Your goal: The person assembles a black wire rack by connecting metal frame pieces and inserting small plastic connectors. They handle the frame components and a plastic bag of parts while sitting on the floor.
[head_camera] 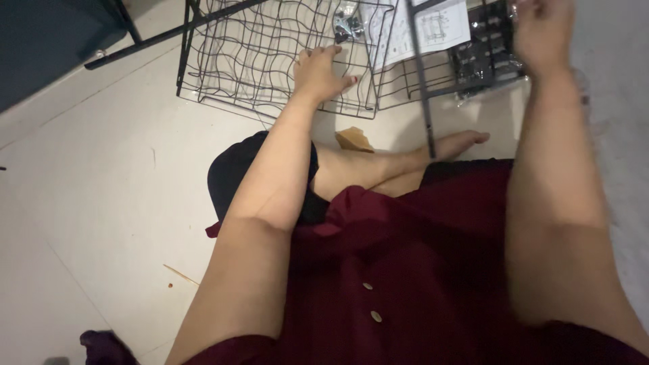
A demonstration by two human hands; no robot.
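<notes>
Fingers (318,55) of the left hand (321,73) lie loosely spread and flat on a black wire basket (270,61) on the pale floor (101,169). Just past the fingertips sits a small bag of screws (346,23), with a paper sheet (433,27) beside it. Right hand (541,30) is raised and blurred over a bag of black parts (483,57); its grip cannot be told. A thin black rod (422,88) stands between the hands.
</notes>
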